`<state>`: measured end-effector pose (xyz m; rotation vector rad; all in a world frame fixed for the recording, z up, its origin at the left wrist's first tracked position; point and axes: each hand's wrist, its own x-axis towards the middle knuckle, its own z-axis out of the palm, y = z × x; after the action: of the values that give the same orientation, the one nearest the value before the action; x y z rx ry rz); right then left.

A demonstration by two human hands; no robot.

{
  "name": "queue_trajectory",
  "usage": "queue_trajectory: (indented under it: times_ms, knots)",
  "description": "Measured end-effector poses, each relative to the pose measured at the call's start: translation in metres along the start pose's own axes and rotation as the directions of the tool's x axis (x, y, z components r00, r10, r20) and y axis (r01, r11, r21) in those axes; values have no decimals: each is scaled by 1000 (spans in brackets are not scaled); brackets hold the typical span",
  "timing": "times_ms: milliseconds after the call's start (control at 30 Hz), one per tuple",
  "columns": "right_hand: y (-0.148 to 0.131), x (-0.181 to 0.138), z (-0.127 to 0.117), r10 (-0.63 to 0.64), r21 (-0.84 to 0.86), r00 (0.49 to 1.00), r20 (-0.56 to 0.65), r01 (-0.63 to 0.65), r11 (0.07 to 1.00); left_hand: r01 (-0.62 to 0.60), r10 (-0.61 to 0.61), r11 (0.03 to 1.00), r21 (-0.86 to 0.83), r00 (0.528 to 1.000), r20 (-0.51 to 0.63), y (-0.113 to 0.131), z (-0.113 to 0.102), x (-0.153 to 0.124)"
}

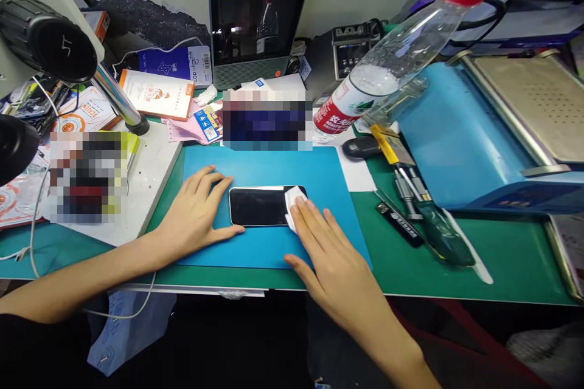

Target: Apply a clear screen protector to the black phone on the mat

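Note:
A smartphone [258, 206] with a black screen and a pale frame lies flat on a blue mat [269, 249]. My left hand [194, 209] rests on the mat at its left end, fingers spread and holding nothing; the fingertips and thumb are by the phone's left corners. Over the phone's right end, my right hand [326, 243] presses a folded white wipe [294, 199] to the glass under its outstretched fingers. The right thumb stands apart from the wipe. That end of the screen is partly hidden.
Behind the mat stand a smart display [258, 24] and a tilted-looking water bottle [351, 94] with a red cap. To the right are a green-handled screwdriver [444, 234], a black mouse [360, 147] and a blue machine [456, 146]. A metal post [116, 97] rises from a white base at left.

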<state>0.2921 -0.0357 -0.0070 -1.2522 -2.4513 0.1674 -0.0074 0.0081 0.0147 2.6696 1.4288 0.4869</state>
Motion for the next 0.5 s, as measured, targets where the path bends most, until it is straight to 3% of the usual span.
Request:
queue_trajectory:
  times_ms: [100, 300, 500]
  knots:
    - [-7, -6, -1, -5, -6, 1000, -6, 5, 1000, -13, 13, 1000, -25, 1000, 7, 2, 0, 0]
    - [-4, 29, 7, -7, -45, 1000, -22, 6, 999, -21, 21, 999, -32, 1000, -9, -1, 1, 1]
    - [-30, 3, 3, -65, -58, 998, 3, 65, 996, -41, 40, 997, -66, 999, -24, -1, 2, 0]
